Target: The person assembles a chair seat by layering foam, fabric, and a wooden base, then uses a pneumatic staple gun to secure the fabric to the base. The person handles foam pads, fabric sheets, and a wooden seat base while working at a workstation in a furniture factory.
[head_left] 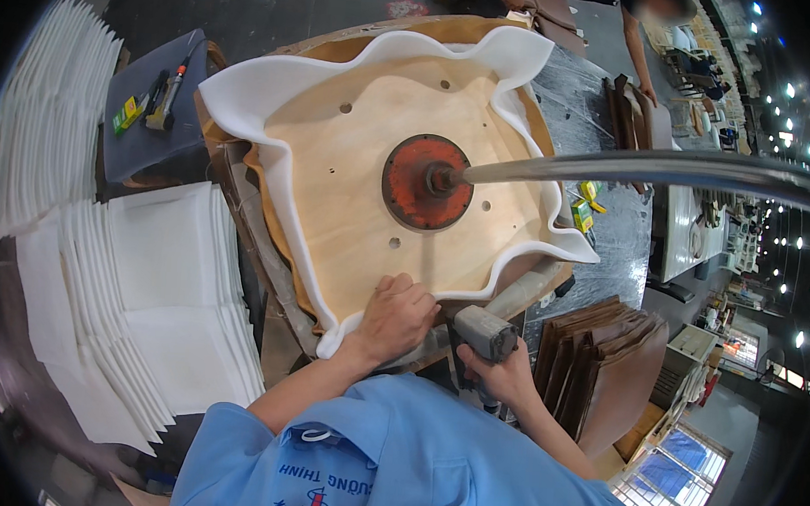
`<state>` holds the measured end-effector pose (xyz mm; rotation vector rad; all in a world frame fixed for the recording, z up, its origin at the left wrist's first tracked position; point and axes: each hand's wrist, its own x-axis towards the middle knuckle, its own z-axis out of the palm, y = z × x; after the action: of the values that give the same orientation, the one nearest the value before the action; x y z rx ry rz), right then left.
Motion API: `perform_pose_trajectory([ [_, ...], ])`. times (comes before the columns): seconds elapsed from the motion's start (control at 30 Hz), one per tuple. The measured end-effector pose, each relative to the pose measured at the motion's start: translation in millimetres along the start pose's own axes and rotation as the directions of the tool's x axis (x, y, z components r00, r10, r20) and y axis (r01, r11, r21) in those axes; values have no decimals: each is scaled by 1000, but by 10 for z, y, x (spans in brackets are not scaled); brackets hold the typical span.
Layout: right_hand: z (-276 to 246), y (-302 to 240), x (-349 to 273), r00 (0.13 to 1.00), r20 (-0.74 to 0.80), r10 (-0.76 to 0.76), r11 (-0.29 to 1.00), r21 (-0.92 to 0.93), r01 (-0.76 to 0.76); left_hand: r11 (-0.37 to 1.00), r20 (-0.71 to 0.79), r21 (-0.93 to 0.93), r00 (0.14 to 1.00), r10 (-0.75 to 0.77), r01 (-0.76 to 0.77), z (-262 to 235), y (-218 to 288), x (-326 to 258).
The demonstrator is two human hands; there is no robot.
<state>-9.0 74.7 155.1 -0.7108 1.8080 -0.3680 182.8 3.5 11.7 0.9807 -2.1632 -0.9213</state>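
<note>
A round plywood panel (364, 158) lies face up, with white foam (247, 104) folded up over its rim in waves. A red metal disc (426, 182) on a steel arm (651, 168) presses on its centre. My left hand (393, 319) is closed over the foam at the near edge and pulls it onto the wood. My right hand (502, 372) grips a grey pneumatic staple gun (484, 332), held just right of my left hand and below the panel's edge.
Stacks of white foam sheets (161, 294) lie at the left. A grey stool (150, 107) with small tools stands at the upper left. Brown curved panels (603, 358) are stacked at the right. Another person (646, 27) stands at the far side.
</note>
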Motion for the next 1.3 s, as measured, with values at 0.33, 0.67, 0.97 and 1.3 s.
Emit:
perform_pose_trajectory([
  [0.33, 35, -167, 128, 1000, 4, -10, 996, -94, 11, 999, -30, 21, 999, -34, 35, 46, 18, 45],
  [0.67, 104, -117, 200, 974, -17, -227, 943, -254, 216, 998, -24, 28, 998, -53, 53, 84, 44, -10],
  [0.97, -80, 11, 140, 988, -15, -155, 985, -83, 154, 989, -15, 130, 998, -65, 67, 143, 104, 94],
  [1.3, -1188, 438, 336, 955, -155, -252, 963, 53, 263, 973, -15, 171, 988, -152, 152, 567, 716, 1140],
])
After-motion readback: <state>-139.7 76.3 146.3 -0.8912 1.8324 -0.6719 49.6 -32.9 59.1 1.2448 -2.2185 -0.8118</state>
